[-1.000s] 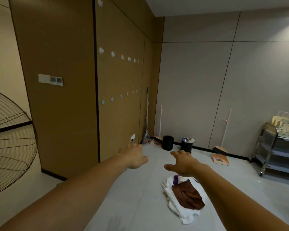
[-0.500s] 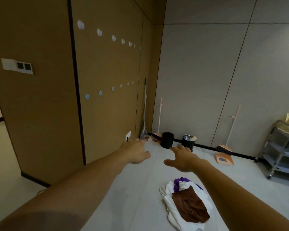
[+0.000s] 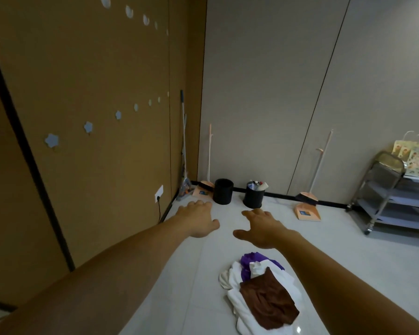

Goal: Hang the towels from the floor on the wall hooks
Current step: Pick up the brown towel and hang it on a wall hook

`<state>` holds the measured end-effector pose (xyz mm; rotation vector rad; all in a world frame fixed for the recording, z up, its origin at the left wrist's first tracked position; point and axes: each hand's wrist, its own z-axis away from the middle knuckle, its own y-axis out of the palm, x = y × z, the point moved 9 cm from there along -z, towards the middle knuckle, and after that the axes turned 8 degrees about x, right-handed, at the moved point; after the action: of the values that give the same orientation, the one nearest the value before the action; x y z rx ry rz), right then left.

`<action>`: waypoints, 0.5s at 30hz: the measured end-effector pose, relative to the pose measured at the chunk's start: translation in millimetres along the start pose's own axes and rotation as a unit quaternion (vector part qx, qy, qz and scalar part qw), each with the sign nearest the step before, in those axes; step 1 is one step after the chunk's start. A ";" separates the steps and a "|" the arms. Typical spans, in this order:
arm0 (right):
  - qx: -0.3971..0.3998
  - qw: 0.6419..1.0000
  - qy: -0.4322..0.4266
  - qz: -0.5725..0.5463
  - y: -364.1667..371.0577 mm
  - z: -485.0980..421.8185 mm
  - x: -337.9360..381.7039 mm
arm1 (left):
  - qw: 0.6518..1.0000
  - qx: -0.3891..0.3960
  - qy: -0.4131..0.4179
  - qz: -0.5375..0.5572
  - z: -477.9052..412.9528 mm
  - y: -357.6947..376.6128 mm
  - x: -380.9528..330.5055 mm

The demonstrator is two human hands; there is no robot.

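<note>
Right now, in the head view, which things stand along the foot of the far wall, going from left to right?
mop → first pink dustpan → plain black bin → black bin with things in it → second pink dustpan → metal trolley

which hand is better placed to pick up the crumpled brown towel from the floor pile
Right, probably. The open right hand hovers just beyond the crumpled brown towel lying on the white towel; the open left hand sits further off, toward the brown wall.

Soft cloth towels (image 3: 264, 296), glossy tiled floor (image 3: 198, 298), matt wall panels (image 3: 94, 68), metal cart (image 3: 387, 197)
</note>
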<state>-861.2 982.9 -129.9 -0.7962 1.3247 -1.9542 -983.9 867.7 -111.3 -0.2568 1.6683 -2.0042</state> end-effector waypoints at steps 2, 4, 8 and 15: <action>0.006 1.000 0.001 -0.001 -1.3 -37.4 -16.7 | 1.000 0.002 0.000 0.000 -40.7 1.4 -1.1; 0.012 1.000 0.001 -0.005 -4.6 -76.5 -34.8 | 1.000 0.008 -0.003 0.006 -80.3 0.2 -1.1; 0.024 1.000 0.004 -0.016 -17.9 -140.9 -73.7 | 0.999 0.039 -0.008 -0.003 -158.5 -5.7 -4.9; 0.046 0.997 0.035 -0.041 -25.1 -227.3 -149.3 | 0.997 0.076 -0.006 0.003 -286.5 8.4 -28.5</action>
<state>-949.5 1232.9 -195.7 -0.7536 1.2491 -2.1097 -1088.4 1127.5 -178.7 -0.2083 1.4985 -2.1074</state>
